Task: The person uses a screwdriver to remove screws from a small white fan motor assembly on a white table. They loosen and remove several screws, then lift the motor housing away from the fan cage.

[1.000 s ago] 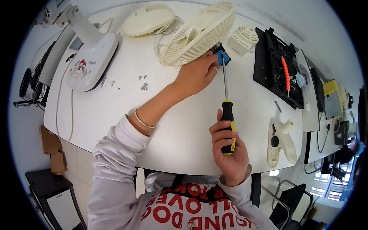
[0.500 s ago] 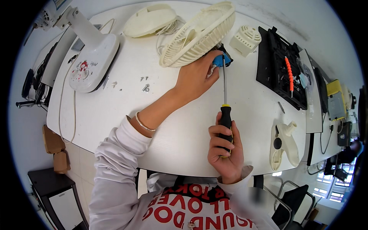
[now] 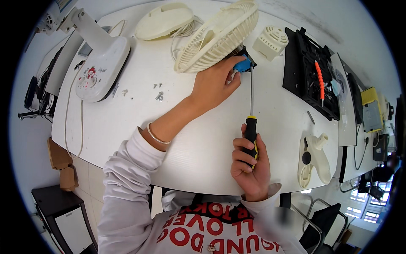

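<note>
A cream fan head (image 3: pixel 220 36) with a ribbed grille lies tilted at the far middle of the table. Behind it is a blue and black part (image 3: pixel 243 64), probably the motor. My left hand (image 3: pixel 215 84) pinches this blue part between thumb and fingers, its back to me. In my right hand (image 3: pixel 250 169) is a screwdriver (image 3: pixel 251 127) with a black and yellow handle, fingers wrapped round it. Its long shaft points away from me, and the tip meets the right edge of the blue and black part. The exact contact point is too small to tell.
Loose screws (image 3: pixel 159 96) lie left of my left forearm. A white fan stand (image 3: pixel 99 67) is at the left, a cream round base (image 3: pixel 165 21) behind. At right are a cream vented cover (image 3: pixel 271 42), a black toolbox (image 3: pixel 308 76) and a cream neck piece (image 3: pixel 313 163).
The screwdriver's tip has shifted right, from over the blue part to its right edge, and my right hand has moved slightly right with it. The left hand keeps its hold.
</note>
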{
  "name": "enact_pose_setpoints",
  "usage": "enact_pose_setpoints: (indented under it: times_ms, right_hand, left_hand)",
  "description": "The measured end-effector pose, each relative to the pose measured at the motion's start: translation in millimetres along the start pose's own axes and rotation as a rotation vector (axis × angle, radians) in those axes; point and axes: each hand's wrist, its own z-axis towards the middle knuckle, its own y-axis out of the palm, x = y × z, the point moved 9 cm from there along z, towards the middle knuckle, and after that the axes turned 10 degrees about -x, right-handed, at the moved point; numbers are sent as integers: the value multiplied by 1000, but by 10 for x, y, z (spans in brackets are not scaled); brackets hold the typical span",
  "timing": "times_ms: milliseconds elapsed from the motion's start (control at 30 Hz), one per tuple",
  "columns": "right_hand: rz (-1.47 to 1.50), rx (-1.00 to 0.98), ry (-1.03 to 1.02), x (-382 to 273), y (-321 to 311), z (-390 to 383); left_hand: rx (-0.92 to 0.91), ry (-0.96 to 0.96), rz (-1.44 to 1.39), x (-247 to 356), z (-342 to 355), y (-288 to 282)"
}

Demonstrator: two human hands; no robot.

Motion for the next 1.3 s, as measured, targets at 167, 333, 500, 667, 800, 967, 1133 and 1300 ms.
enact_pose_setpoints:
  times_ms: [167, 333, 500, 667, 800, 967, 1133, 1300]
  right_hand:
    - [-48, 22, 19, 9, -46, 2]
    - [-44, -4, 40, 39, -32, 13]
    - [-99, 20, 12, 19, -42, 13]
    - [-109, 16, -4, 5, -33, 28]
    - [-112, 5, 31, 36, -34, 40]
    - [-111, 23, 19, 32, -49, 37]
    - [-83, 15, 12, 43, -37, 39]
    - [-102, 12, -8, 25, -36, 46]
  left_hand:
    - [-8, 3, -21, -12, -2, 7]
    - [-11, -23, -32, -37, -2, 18]
    - [7, -18, -43, -31, -12, 11]
    - [9, 35, -4, 2, -7, 10]
    - [15, 26, -15, -11, -8, 16]
    - [12, 2, -51, -35, -13, 24]
    - [-16, 23, 18, -18, -14, 38]
    - [-17, 2, -19, -39, -13, 49]
